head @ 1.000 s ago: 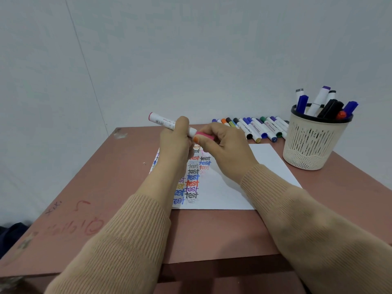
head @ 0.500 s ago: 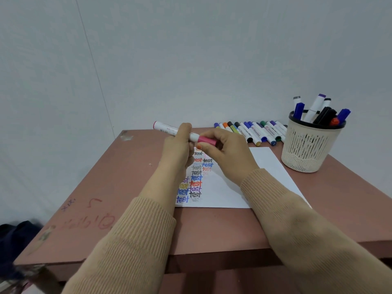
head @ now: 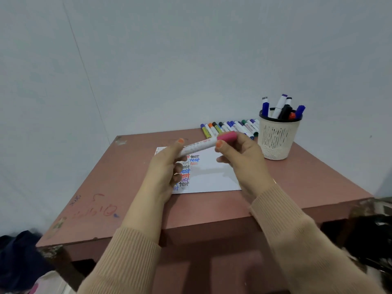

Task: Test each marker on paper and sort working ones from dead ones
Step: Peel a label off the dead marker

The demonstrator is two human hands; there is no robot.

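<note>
Change: pink-capped marker (head: pixel 199 145) had swung from level to slanting, cap end now highest, at frame centre | Hands: left hand (head: pixel 165 166) clamped round the barrel's lower end; right hand (head: pixel 239 158) pinching the cap, which sat on the barrel | Position: marker bridged both hands, held above the paper (head: pixel 214 175), clear of the surface (head: pixel 131 187) | Reading: capping or uncapping, could not tell; this marker not yet sorted.

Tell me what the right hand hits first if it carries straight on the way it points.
Likely the row of markers at the far edge of the table; the right hand, gripping the pink cap, looks raised, so it may pass over them.
</note>
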